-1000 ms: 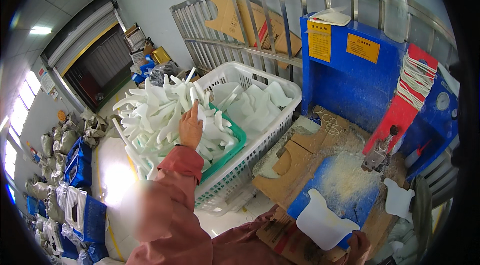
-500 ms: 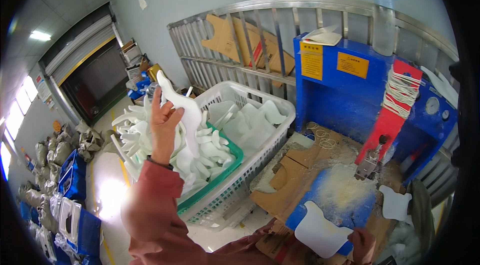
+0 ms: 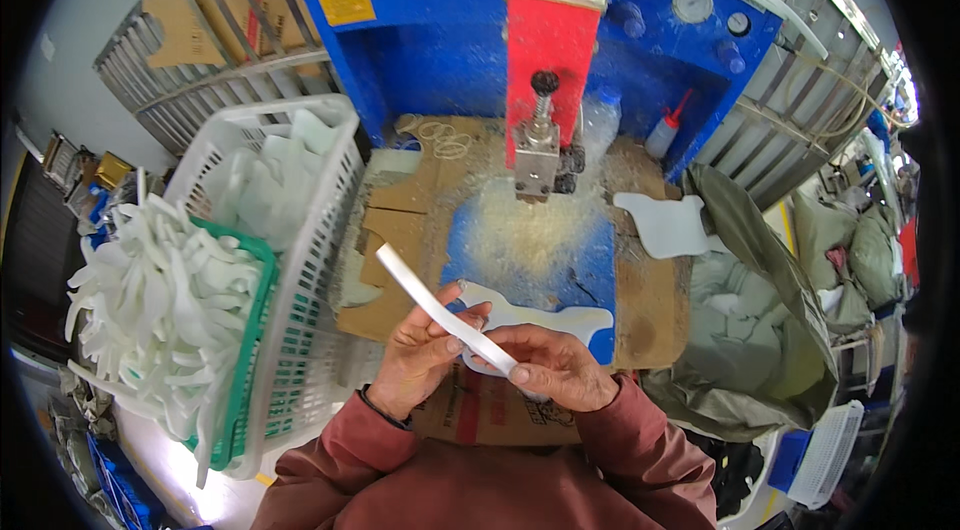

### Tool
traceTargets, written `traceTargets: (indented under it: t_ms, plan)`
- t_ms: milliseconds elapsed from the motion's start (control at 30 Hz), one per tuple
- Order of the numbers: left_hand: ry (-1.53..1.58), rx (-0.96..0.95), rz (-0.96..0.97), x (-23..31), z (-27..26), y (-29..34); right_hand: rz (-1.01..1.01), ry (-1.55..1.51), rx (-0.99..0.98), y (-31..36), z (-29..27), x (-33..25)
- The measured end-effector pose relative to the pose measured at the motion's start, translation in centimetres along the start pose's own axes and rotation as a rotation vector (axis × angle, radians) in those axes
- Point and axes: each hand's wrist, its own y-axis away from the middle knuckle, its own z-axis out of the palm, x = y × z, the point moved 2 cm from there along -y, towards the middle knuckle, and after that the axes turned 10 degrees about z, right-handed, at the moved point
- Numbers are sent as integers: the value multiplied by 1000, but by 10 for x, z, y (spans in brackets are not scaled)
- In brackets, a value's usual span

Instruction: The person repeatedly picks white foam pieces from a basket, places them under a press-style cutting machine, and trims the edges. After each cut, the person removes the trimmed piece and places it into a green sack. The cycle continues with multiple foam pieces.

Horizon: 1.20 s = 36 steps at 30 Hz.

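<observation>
Both hands meet in front of me at the near edge of a dusty blue board (image 3: 463, 253). A white curved strip (image 3: 432, 308), seen nearly edge-on, slants between them. My left hand (image 3: 418, 362) pinches it near its middle, fingers closed. Fingers curled, my right hand (image 3: 562, 367) grips the lower end with the thumb on it. Behind the hands, a flat white shaped sheet (image 3: 575, 320) with wavy edges lies on the board, partly hidden by them. Beyond, a metal machine head (image 3: 538, 158) on a red arm (image 3: 548, 50) hangs over pale dust.
At left, a white crate (image 3: 318, 145) and a green basket (image 3: 262, 330) hold piled white pieces. An olive sack (image 3: 800, 330) with white scraps stands open at right, beside another white sheet (image 3: 660, 222) on cardboard. The blue machine frame (image 3: 430, 60) closes off the back.
My left hand has come from above the basket to the board with a white piece. My right hand has joined it on that piece. The view has turned right.
</observation>
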Motion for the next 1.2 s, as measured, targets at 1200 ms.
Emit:
traceTargets:
  t_ms: [1200]
  plan:
    - [-1165, -55, -76, -6, -85, -59, -155, 1387, 468, -5, -53, 17]
